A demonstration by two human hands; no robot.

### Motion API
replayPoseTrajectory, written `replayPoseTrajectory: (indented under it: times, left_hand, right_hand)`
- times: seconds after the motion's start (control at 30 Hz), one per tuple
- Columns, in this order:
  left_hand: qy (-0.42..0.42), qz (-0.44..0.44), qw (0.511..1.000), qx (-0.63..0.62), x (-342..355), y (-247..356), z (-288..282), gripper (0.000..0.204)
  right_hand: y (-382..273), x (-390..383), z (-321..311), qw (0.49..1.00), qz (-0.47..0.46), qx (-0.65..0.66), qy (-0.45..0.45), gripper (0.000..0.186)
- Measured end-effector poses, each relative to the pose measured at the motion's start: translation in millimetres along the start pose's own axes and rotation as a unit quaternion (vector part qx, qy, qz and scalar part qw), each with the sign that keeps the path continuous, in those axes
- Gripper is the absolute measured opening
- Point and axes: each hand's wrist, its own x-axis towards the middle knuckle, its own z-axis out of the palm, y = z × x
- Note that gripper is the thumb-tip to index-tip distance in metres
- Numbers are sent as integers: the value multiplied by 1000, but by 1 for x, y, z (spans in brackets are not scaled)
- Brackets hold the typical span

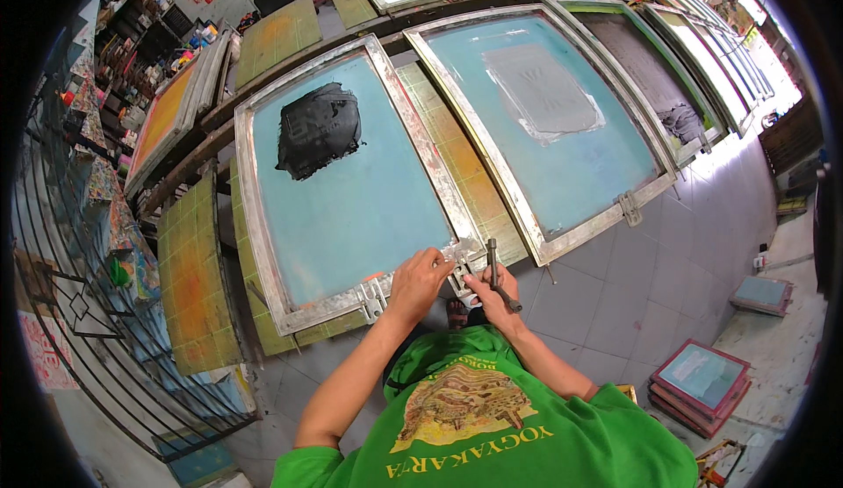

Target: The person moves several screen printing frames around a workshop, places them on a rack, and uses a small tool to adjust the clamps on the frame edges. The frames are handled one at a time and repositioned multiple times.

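Note:
A silkscreen frame (pixel 413 128) with teal mesh and a patch of black ink (pixel 320 128) lies in front of me. My left hand (pixel 416 283) is at its near edge, thumb and fingers pinched together beside a metal clamp bracket (pixel 460 279); what they hold, if anything, is too small to make out. In my right hand (pixel 493 295) is a dark metal T-handle wrench (pixel 494 269), its shaft pointing up and away. The right fingers are closed by the same bracket. A second bracket (pixel 372 300) sits on the frame's near edge, left of my left hand.
To the right lies another teal screen frame (pixel 522 216) with a grey patch. Stained printing boards (pixel 195 277) rest beneath and left of the frames. Black metal railing (pixel 66 312) curves along the left. Small red-framed screens (pixel 701 381) are stacked on the right. Grey tiles (pixel 606 299) cover the floor.

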Motion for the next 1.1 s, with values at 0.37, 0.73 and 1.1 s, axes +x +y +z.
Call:
replayPoseTrajectory:
  times: [0.37,0.73,1.1]
  left_hand:
    - [33,-152,979,-131,-5,1,9,21]
    - [-3,-285,929,-235,-2,14,-19,21]
    - [-30,-54,992,-114,-2,-16,6,27]
  right_hand:
    - [-7,-3,4,1000,9,-8,14,37]
    - [6,1,-1,1000,7,-15,10,37]
    - [-11,-3,5,1000,9,3,6,38]
